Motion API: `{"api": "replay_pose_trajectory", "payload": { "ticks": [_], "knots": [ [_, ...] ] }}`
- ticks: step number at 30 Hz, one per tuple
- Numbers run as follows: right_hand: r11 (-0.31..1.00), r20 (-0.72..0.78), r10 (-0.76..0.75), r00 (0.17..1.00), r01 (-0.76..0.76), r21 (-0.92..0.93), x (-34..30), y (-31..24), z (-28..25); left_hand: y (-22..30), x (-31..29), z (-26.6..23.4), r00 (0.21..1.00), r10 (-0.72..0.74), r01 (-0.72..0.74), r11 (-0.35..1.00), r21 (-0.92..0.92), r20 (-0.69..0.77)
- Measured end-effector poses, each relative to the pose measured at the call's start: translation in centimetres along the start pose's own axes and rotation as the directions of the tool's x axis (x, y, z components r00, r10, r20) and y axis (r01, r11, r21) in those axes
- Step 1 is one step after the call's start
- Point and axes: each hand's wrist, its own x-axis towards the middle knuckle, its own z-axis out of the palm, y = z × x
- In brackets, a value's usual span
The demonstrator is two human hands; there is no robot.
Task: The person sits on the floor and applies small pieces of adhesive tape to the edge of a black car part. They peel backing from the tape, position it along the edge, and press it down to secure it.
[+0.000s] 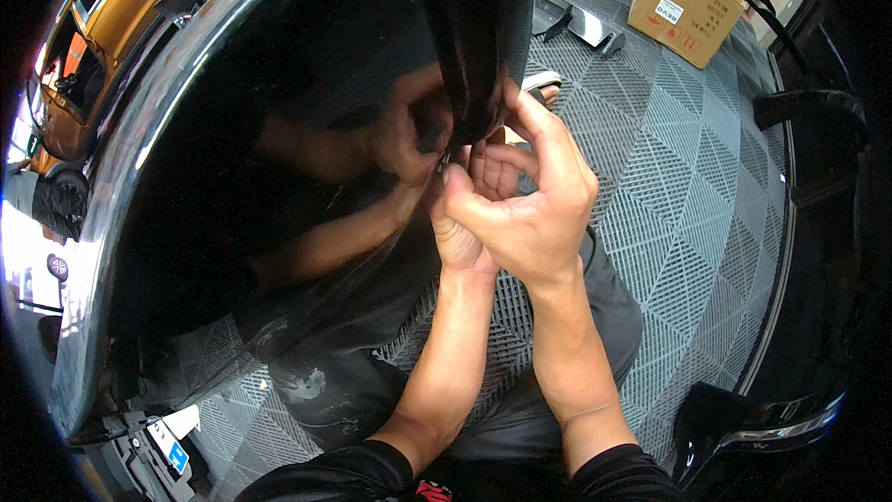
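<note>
A large glossy black car body panel (307, 65) rises in front of me, mirroring my hands and forearms. Both hands meet at its lower right edge. My right hand (548, 195) curls round that edge, index finger against the panel's side and thumb bent in toward its underside. Partly behind it is my left hand (462, 228), its fingers curled up under the edge and the wrist crossed by the right hand's heel. A tiny part may sit by the thumb tips, but it is too small and covered to make out.
Grey slatted tiles cover the floor (678, 204). At the far right stands a cardboard box (683, 9), with a black trim piece (590, 28) lying nearby. Black car parts (827, 158) line the right side. An orange car (125, 9) is at the far left; a person's shoe (542, 82) shows beyond the panel.
</note>
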Motion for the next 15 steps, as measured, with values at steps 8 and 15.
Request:
{"api": "replay_pose_trajectory", "payload": {
  "ticks": [8,15],
  "knots": [
    [1.0,0.012,-0.023,1.0,0.023,-0.002,0.22,0.05,0.11,0.06,-0.01,-0.21,0.998,-0.011,0.01,1.0,-0.024,-0.054],
    [1.0,-0.006,0.002,1.0,-0.002,-0.005,0.37,0.03,0.22,-0.41,0.09,-0.51,1.0,-0.012,0.013,0.998,-0.055,0.005]
  ]
}}
